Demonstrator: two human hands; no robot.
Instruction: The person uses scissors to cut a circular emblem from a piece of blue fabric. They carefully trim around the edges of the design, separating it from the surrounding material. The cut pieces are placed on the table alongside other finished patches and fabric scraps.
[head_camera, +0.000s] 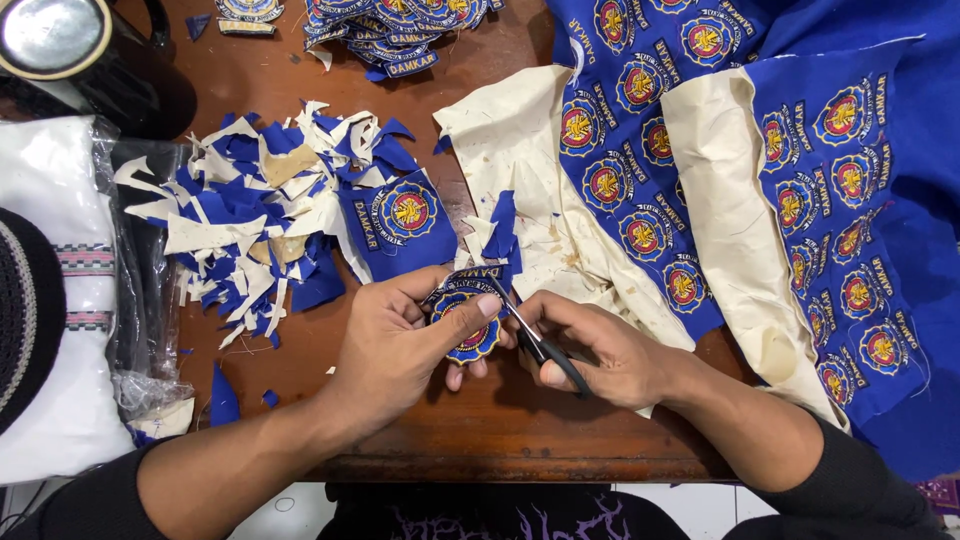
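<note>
— What do the hands have right now?

— The left hand (400, 345) pinches a round embroidered patch (468, 318), thumb on top and fingers closed underneath it. The right hand (600, 350) is wrapped around a small pair of scissors (540, 345), fingers shut on the black handles, the blades pointing at the patch's edge just beside the left thumb tip.

— And around them?

— Beyond the left fingertips lies a cut square of blue cloth with another patch (400, 220) on it, and past that a heap of blue and cream scraps (250, 215). Beyond the right knuckles spreads the big sheet of uncut patches (720, 170), cream backing folded over. A stack of finished patches (395, 35) sits at the far edge of the wooden table (500, 420).

— How would you trim this cleanly?

— I'd judge it best to keep the blades close to the stitched border, take short snips, and turn the patch with the left fingers rather than swinging the scissors. The thumb sits near the blades, so it should stay back from the cutting line.
</note>
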